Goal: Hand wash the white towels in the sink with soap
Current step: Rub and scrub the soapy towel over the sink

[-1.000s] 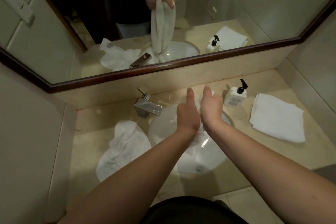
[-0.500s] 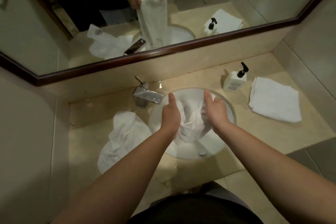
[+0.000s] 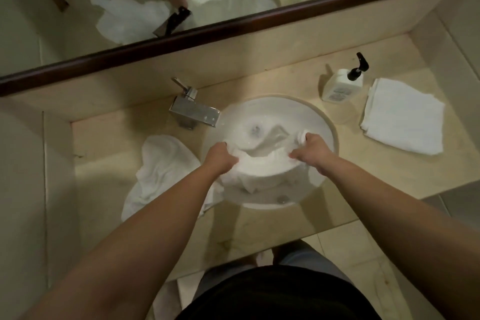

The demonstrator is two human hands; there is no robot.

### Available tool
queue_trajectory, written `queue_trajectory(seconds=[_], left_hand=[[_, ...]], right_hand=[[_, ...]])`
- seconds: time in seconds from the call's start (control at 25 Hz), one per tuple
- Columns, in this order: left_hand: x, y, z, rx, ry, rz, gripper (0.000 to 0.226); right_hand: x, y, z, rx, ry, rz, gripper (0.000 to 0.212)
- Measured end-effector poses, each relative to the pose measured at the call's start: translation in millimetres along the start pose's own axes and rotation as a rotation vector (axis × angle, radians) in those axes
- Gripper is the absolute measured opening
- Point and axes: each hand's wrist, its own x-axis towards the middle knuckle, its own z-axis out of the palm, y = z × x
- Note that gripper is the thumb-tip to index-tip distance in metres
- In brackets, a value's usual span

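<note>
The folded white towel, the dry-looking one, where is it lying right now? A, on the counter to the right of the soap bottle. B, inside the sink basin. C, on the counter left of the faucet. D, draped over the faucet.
A: the folded towel lies flat on the counter, just right of the soap bottle; the towel left of the sink is a crumpled one.

Towels: 3 — one in the sink (image 3: 262, 166), one crumpled on the worktop left of it (image 3: 163, 163), one folded at right (image 3: 402, 117). Sink (image 3: 322, 122): 1. Tap (image 3: 193, 113): 1. Pump bottle (image 3: 342, 84): 1. Mirror (image 3: 233, 26): 1. Hands: 2, left (image 3: 220, 157) and right (image 3: 311, 149).
</note>
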Motion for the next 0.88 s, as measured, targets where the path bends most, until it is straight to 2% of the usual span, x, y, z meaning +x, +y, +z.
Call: queue_trajectory(seconds=[0.04,0.12,0.24,0.32,0.4,0.44,0.52,0.6,0.64,0.72,0.8,0.88], left_hand=[[10.2,-0.9,3.2,0.037,0.006,-0.005,0.048],[31.1,-1.0,11.6,0.028,-0.008,-0.028,0.049],[63.0,1.8,20.4,-0.089,0.024,-0.114,0.057],[83.1,1.0,24.7,-0.213,0.092,-0.186,0.075],[101.4,-8.6,33.6,-0.309,0.125,-0.221,0.086],[105.2,-12.8,39.8,-0.368,0.103,-0.234,0.084],[111.2,-26.0,57.3,-0.416,0.008,-0.233,0.065],[116.1,-35.7,75.3,-0.329,-0.024,-0.211,0.044],[117.2,-39.9,81.7,-0.274,-0.002,-0.185,0.041],[122.2,-46.5,90.0,-0.156,0.040,-0.121,0.042],[129.4,-48.8,94.7,0.015,0.078,-0.040,0.038],[136.6,-47.2,101.0,0.158,0.103,0.036,0.030]], right_hand=[[12.0,1.6,1.6,-0.033,0.021,-0.015,0.027],[37.6,6.0,7.4,-0.049,0.019,-0.034,0.020],[73.9,11.9,19.3,-0.009,-0.036,-0.042,0.032],[96.7,17.2,26.9,0.075,-0.048,-0.007,0.041],[118.2,28.5,38.0,0.157,-0.047,0.033,0.037],[123.1,33.2,43.8,0.149,-0.047,0.046,0.032],[129.7,44.4,56.3,0.023,-0.119,0.051,0.027],[133.2,55.2,71.0,-0.093,-0.208,0.056,0.032],[132.4,57.1,77.2,-0.122,-0.223,0.054,0.040],[133.2,58.1,86.9,-0.206,-0.183,0.010,0.052],[136.2,59.9,97.4,-0.395,-0.083,-0.069,0.060],[141.0,64.4,110.6,-0.498,-0.064,-0.183,0.053]])
